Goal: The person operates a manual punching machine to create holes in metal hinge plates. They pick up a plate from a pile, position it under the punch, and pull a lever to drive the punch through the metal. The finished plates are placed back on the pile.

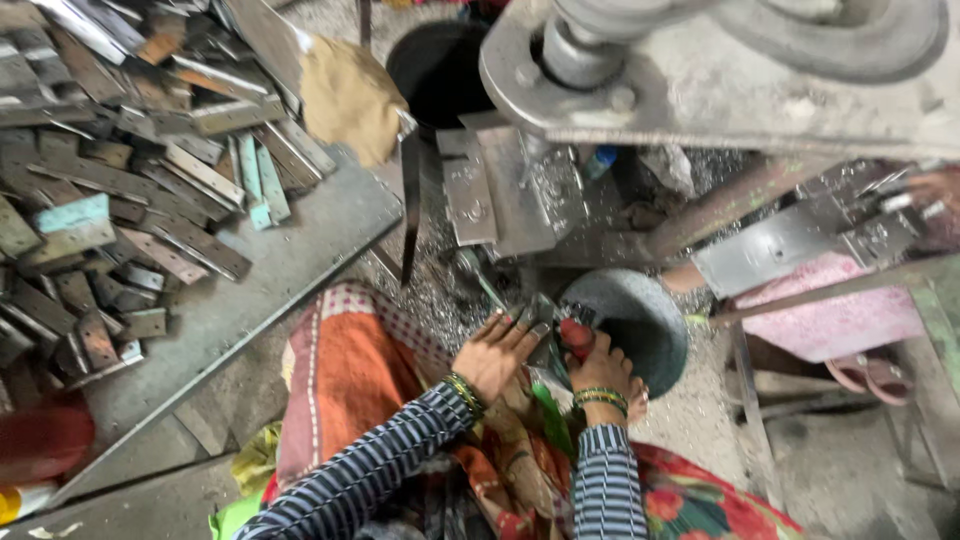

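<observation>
My left hand [492,352] and my right hand [600,365] meet low in the middle of the view, both closed around a small metal piece [545,335] with a red part beside it. They are next to a dark round metal bowl [640,318]. Both wrists wear bangles and striped sleeves. What exactly sits between the fingers is blurred.
A heap of flat metal strips [120,170] lies on a metal sheet [290,270] at the left. A heavy grey machine [700,70] hangs over the top right, with a metal bracket [510,190] beneath it. A dark round bucket opening [440,70] is behind. Metal shavings cover the floor. A pink cushion [830,320] sits at right.
</observation>
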